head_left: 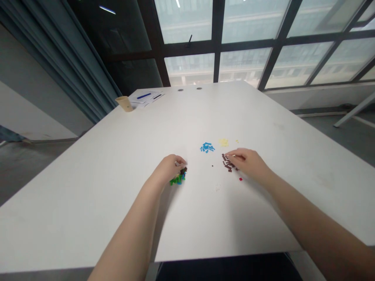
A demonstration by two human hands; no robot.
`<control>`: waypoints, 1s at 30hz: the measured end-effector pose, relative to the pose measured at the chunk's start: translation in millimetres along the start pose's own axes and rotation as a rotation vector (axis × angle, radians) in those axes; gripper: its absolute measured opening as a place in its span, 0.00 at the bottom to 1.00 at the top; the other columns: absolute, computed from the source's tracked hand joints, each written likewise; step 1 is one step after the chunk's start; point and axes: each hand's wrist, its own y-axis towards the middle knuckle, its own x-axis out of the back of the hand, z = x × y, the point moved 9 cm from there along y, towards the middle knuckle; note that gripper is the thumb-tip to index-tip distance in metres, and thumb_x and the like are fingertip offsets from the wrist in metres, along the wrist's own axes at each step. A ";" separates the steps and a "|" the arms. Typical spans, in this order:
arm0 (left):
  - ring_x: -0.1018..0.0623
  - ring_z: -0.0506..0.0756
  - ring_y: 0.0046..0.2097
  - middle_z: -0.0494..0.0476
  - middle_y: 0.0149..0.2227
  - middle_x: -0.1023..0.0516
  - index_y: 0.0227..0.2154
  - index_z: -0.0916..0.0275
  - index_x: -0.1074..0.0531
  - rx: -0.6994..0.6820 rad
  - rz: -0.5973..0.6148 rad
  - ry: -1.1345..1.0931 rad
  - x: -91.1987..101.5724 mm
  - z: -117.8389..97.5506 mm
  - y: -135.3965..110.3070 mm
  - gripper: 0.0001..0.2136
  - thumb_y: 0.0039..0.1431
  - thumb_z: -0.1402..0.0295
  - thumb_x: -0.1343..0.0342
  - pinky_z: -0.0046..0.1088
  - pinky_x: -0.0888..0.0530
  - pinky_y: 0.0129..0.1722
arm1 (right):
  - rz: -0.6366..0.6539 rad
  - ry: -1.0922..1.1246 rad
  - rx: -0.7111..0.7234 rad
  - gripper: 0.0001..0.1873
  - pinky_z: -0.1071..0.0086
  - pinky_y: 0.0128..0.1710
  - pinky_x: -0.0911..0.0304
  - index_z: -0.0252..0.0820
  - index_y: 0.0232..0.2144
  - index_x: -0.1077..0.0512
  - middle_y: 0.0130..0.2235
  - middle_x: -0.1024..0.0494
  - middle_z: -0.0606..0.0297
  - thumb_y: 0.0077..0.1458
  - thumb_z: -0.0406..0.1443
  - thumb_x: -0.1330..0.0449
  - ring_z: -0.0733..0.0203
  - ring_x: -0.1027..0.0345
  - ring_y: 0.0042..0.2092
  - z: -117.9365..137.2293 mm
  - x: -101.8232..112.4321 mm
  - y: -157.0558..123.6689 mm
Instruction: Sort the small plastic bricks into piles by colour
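My left hand [172, 165] is at a small mixed heap of toy bricks [178, 179], mostly green with some blue and dark brown. Its thumb and fingers are pinched together at the heap's far side; whatever is between them is too small to make out. Over on the right, my right hand [244, 159] reaches into a pile of dark brown bricks [227, 164], fingertips closed together and touching the pile's upper edge. The hand covers part of that pile. Beyond lie a cluster of blue bricks [207, 147] and a patch of pale yellow pieces [224, 142].
A red piece [240, 179] lies below my right hand, and a tiny dark piece [212, 166] sits between the hands. At the far left of the white table [117, 171] stand a tan cup [124, 104] and papers [143, 102] with pens on them.
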 end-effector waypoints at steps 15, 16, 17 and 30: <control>0.31 0.48 0.29 0.53 0.29 0.27 0.34 0.63 0.26 0.003 0.222 -0.544 -35.4 -30.7 -12.7 0.11 0.48 0.64 0.43 0.24 0.34 0.30 | -0.075 -0.073 0.481 0.09 0.70 0.31 0.43 0.40 0.35 0.26 0.24 0.30 0.65 0.53 0.34 0.45 0.65 0.39 0.28 41.7 -9.3 -20.7; 0.31 0.47 0.30 0.53 0.30 0.27 0.35 0.63 0.27 0.039 0.277 -0.734 -44.8 -38.3 -18.7 0.11 0.48 0.65 0.42 0.22 0.34 0.31 | -0.092 -0.044 0.528 0.10 0.70 0.32 0.42 0.40 0.36 0.26 0.24 0.30 0.65 0.53 0.35 0.45 0.65 0.39 0.29 48.1 -6.8 -24.4; 0.31 0.46 0.29 0.52 0.29 0.28 0.34 0.64 0.27 0.089 0.339 -0.917 -55.6 -45.4 -25.1 0.11 0.48 0.65 0.41 0.20 0.34 0.31 | -0.110 -0.013 0.566 0.10 0.69 0.33 0.42 0.40 0.37 0.27 0.25 0.30 0.65 0.52 0.35 0.44 0.65 0.38 0.30 53.8 -4.5 -27.9; 0.39 0.42 0.23 0.48 0.25 0.36 0.30 0.67 0.29 0.399 0.638 -1.546 -113.7 -69.5 -60.1 0.11 0.43 0.69 0.36 0.16 0.38 0.23 | -0.266 0.130 0.659 0.07 0.67 0.33 0.40 0.41 0.33 0.26 0.25 0.28 0.65 0.49 0.35 0.40 0.65 0.37 0.30 75.7 10.4 -46.9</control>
